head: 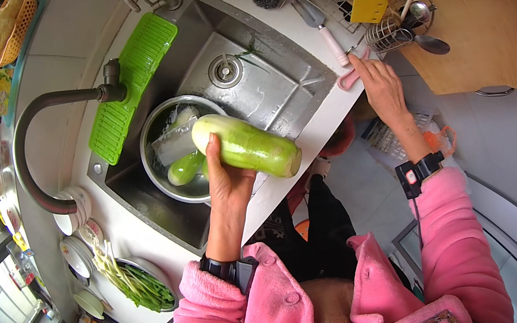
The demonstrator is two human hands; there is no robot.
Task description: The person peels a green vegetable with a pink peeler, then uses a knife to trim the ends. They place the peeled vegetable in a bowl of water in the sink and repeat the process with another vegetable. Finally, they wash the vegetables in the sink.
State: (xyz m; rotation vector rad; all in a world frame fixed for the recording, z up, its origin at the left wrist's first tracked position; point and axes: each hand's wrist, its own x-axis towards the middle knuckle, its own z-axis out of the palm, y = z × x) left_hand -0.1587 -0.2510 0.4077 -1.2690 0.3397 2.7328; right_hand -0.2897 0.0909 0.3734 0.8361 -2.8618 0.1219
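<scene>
A large green radish (251,147) lies in my left hand (227,172), thumb over its pale end, above the front rim of the sink. Below it, a metal basin (154,179) of water holds a smaller green vegetable (185,168) and a clear plastic piece (173,142). My right hand (382,87) reaches to the counter's right edge, its fingertips by a pink-handled knife (334,46) and a pink peeler (350,78). Whether the fingers grip either one, I cannot tell.
A brown faucet (51,100) arches over the sink (281,50), beside a green drain mat (137,79). To the right stand a wire rack with utensils (386,35) and a wooden board (474,12). At lower left are leafy greens (140,284) and stacked bowls (74,210).
</scene>
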